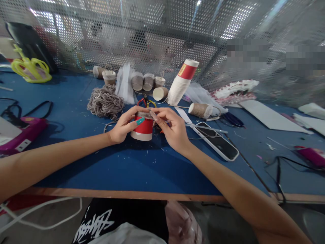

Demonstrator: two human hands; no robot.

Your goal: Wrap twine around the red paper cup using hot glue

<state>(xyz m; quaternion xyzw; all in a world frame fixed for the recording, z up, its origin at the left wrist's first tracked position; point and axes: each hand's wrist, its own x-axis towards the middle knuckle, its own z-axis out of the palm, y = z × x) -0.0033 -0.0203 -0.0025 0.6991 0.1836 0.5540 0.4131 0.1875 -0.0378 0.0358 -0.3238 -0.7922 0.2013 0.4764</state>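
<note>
Both hands meet around a red and white paper cup [144,130] just above the blue table. My left hand [124,125] grips the cup from its left side, thumb with a teal nail across its upper part. Grey cord [144,114] is wrapped around the cup's upper end. My right hand [174,127] pinches at this cord on the right side, thumb and fingers together. A bundle of grey cord [106,101] lies behind my left hand. Colored-handled pliers [146,101] lie just behind the cup.
A leaning stack of paper cups [181,83] stands behind, beside several cord-wrapped cups [148,82]. A phone [217,140] lies to the right of my right hand. Purple glue guns or similar devices [27,134] sit at the left and far right. The wooden table edge [122,193] runs in front.
</note>
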